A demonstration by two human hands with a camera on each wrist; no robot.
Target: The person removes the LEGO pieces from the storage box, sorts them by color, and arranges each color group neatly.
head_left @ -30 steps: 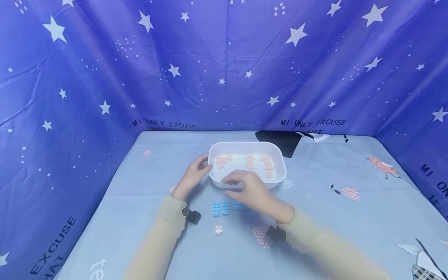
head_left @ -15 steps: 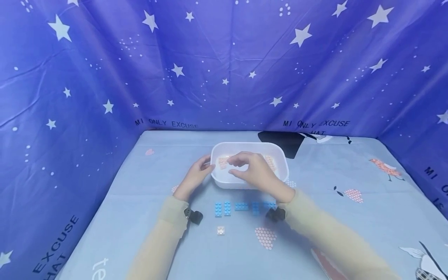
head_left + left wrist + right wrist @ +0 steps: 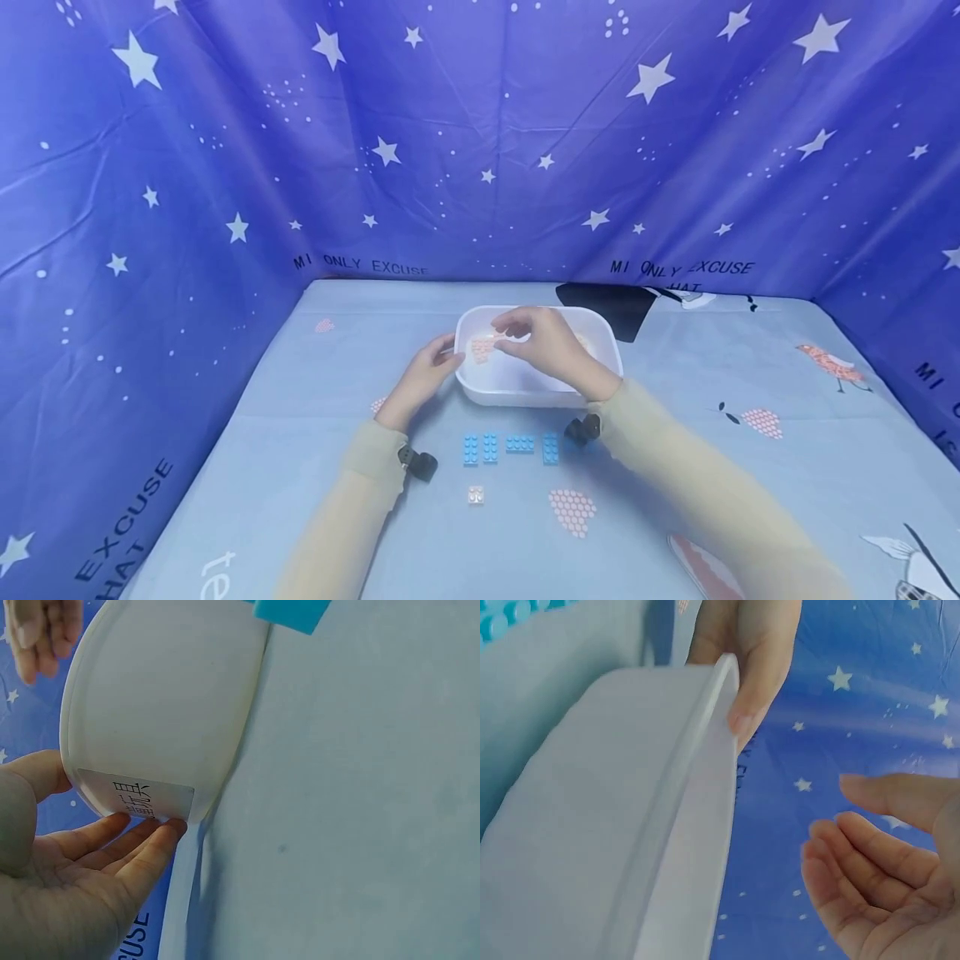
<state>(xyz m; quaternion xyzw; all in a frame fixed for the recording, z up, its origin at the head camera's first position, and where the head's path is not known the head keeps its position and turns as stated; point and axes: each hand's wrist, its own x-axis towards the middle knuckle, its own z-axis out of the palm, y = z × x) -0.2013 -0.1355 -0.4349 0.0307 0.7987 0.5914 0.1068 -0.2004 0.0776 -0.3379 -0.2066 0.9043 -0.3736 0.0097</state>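
Observation:
My left hand (image 3: pixel 420 377) grips the left end of a white plastic tub (image 3: pixel 525 400). In the left wrist view its thumb is at the rim and its fingertips press the outer wall by a printed label (image 3: pixel 142 796). Over the tub hovers my right hand (image 3: pixel 551 343), with nothing between its thumb and its bent, relaxed fingers (image 3: pixel 840 885). Orange-pink toy bricks (image 3: pixel 482 351) lie inside on the left; my right hand hides much of the middle and right of the tub's inside.
Several blue toy bricks (image 3: pixel 520 444) are lined up on the pale blue printed cloth (image 3: pixel 337 367) in front of the tub. Nearer lies one small pale pink brick (image 3: pixel 476 495). A purple-blue star curtain (image 3: pixel 480 150) surrounds the table at the back and sides.
From the tub's front rim, my right hand has moved farther in over the tub, uncovering more of the blue row. My left hand keeps its place at the left end.

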